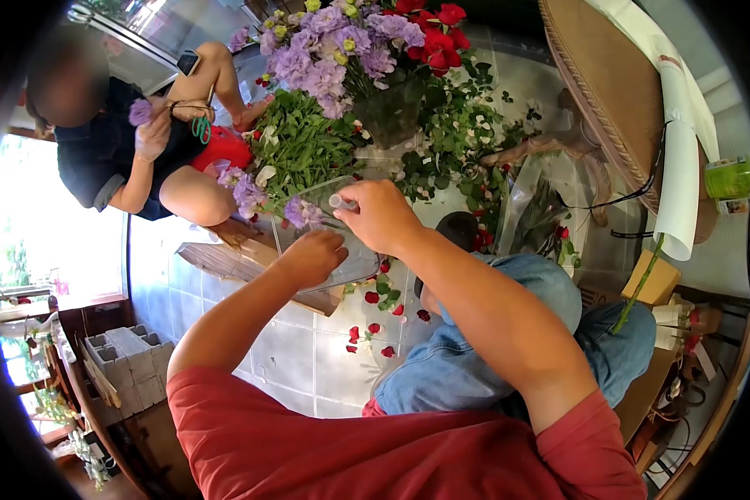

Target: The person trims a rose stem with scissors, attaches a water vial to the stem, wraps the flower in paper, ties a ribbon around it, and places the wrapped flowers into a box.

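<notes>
- Clear tube [342, 202], eleven o'clock of centre: I judge it light, stiff, slippery; hold mid-barrel.
- Right hand [381, 217]: fingers pinching the tube.
- Left hand [312, 260], tube's seven o'clock: I cannot tell whether fingers grip.

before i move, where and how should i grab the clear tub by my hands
Likely by the near rim of the clear tub, coming from your body's side: that edge runs free of flowers, while a purple bloom overlaps the far left part. Your right hand already pinches a small tube.
</notes>
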Action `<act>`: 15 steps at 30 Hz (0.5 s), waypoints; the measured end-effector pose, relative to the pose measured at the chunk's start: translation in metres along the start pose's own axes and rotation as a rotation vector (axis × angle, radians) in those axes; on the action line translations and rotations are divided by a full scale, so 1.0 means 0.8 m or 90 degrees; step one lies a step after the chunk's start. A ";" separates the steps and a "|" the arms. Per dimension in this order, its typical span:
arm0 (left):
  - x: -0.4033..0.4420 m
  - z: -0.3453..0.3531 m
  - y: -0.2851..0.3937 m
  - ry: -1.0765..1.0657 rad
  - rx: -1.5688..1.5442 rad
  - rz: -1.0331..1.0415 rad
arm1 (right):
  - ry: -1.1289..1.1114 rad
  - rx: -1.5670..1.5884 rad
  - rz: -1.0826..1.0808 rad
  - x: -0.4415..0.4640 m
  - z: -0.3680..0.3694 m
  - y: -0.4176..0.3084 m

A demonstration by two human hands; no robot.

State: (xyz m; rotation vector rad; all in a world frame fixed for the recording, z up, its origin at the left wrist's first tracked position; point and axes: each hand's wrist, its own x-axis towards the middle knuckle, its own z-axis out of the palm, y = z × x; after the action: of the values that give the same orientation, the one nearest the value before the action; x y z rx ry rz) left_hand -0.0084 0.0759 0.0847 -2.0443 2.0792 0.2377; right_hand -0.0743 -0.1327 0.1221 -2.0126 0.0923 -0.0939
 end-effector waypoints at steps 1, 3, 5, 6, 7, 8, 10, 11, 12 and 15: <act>-0.008 0.000 0.004 -0.136 -0.171 -0.123 | 0.005 -0.020 -0.009 0.001 0.001 0.001; -0.022 0.010 -0.001 -0.276 -0.342 -0.247 | -0.004 -0.030 0.005 0.002 -0.002 -0.004; -0.031 0.044 -0.016 -0.334 -0.351 -0.255 | -0.014 -0.041 0.016 0.003 0.001 -0.007; -0.026 0.055 -0.017 -0.335 -0.350 -0.254 | -0.004 -0.040 -0.001 0.002 0.004 -0.006; -0.017 0.064 -0.016 -0.346 -0.341 -0.254 | 0.005 -0.041 -0.017 0.002 0.005 -0.006; -0.008 0.073 -0.015 -0.356 -0.332 -0.253 | 0.005 -0.043 -0.017 0.001 0.006 -0.005; 0.008 0.083 -0.015 -0.395 -0.317 -0.280 | 0.016 -0.032 -0.038 -0.003 0.007 -0.007; 0.015 0.088 -0.017 -0.437 -0.299 -0.308 | 0.016 -0.033 -0.037 -0.004 0.006 -0.006; 0.020 0.097 -0.020 -0.437 -0.299 -0.306 | 0.013 -0.028 -0.036 -0.005 0.004 -0.006; 0.027 0.122 -0.026 -0.458 -0.287 -0.336 | 0.014 -0.035 -0.035 -0.003 0.001 -0.005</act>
State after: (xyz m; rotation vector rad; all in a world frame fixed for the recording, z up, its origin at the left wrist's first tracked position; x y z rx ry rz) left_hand 0.0161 0.0804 -0.0139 -2.1809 1.0833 1.2130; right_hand -0.0763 -0.1302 0.1254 -2.0699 0.0541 -0.1496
